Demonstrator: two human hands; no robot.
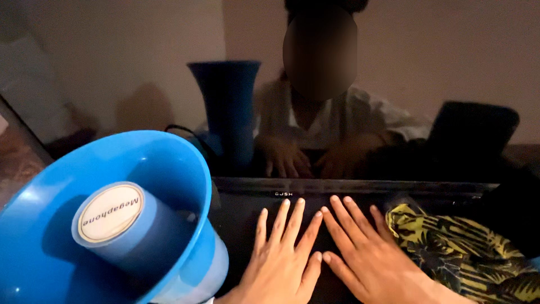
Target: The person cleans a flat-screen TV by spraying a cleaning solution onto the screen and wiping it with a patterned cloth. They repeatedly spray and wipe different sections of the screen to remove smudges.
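Both hands lie flat, palms down, just short of the dark glossy screen (360, 187), the left hand (281, 253) with fingers together, the right hand (363, 253) beside it, fingers slightly fanned, index fingertips nearly touching.

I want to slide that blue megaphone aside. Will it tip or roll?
The blue megaphone probably feels light, since it looks like hollow plastic. Its wide round bell points up, so a push high on the rim may tip it. Once on its side, it would likely roll in a curve.

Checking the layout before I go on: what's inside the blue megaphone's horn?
Inside the megaphone, a pale blue cylinder with a round white label on its end. The horn's depth behind it is hidden.
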